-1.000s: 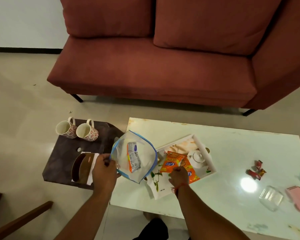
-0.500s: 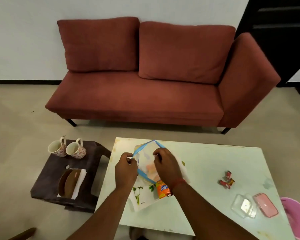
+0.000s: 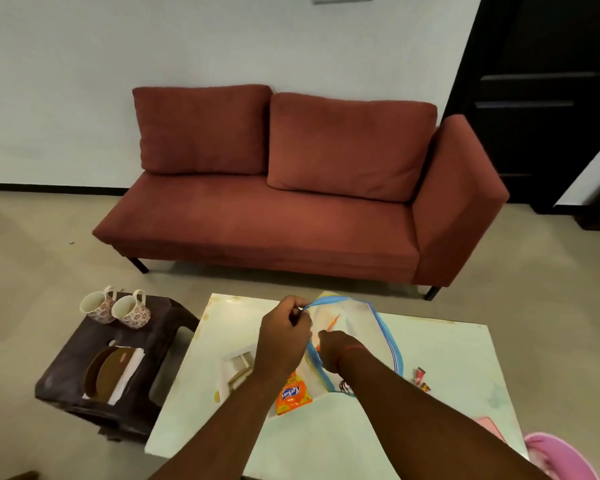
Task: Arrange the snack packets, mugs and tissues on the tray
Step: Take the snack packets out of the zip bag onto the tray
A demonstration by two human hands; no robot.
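At centre frame, the left hand (image 3: 284, 336) pinches the blue-edged rim of a clear, floppy plastic zip bag (image 3: 357, 337), holding its mouth up, while the right hand (image 3: 335, 348) reaches inside; whether it grips anything cannot be told. The bag looks thin, light and slippery, best held at its stiffer zip edge. Just below the hands, an orange foil snack packet (image 3: 292, 396) lies on the white tray (image 3: 234, 367), which rests on the pale surface (image 3: 447, 344); it should crinkle and weigh little, so take it by a corner. At left, two flowered ceramic mugs (image 3: 115, 308), fragile, handles up, and white tissues (image 3: 129, 372) sit on a dark stool (image 3: 66, 362).
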